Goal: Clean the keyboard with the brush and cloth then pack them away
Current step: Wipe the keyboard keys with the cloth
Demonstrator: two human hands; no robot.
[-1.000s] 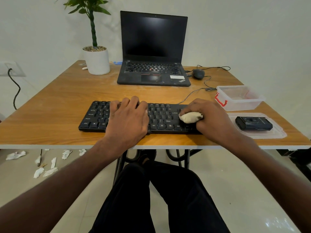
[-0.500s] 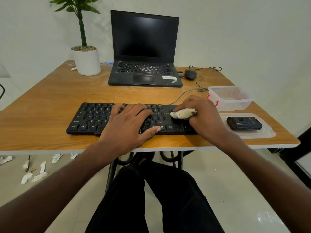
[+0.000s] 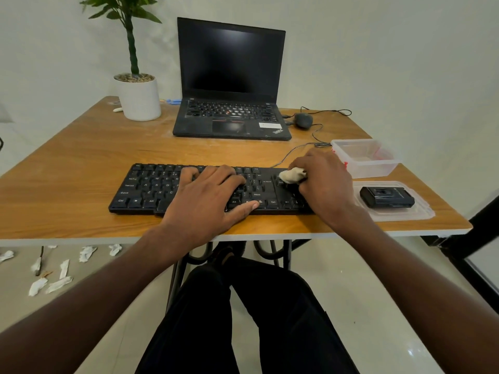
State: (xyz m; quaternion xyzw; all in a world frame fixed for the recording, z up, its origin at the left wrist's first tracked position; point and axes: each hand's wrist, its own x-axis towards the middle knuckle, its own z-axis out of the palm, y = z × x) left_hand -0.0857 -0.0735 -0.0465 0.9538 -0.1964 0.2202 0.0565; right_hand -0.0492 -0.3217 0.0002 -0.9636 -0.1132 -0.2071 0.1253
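Note:
A black keyboard (image 3: 151, 188) lies near the front edge of the wooden table (image 3: 81, 157). My left hand (image 3: 208, 201) rests flat on the middle keys with its fingers spread. My right hand (image 3: 324, 182) grips a small crumpled cream cloth (image 3: 291, 176) and presses it against the keys at the keyboard's right end. A black brush case (image 3: 386, 197) lies on a clear plastic lid (image 3: 421, 209) to the right of the keyboard. Behind the lid stands a clear plastic box (image 3: 364, 157) with red clips.
An open black laptop (image 3: 232, 76) stands at the back centre, with a white plant pot (image 3: 139, 98) to its left and a wired mouse (image 3: 303, 120) to its right. The keyboard's cable runs between them. Several paper scraps (image 3: 58, 282) lie on the floor at the left.
My right hand has moved the cloth from the lower right keys up toward the upper right corner of the keyboard. My left hand stays on the middle keys, thumb now stretched out.

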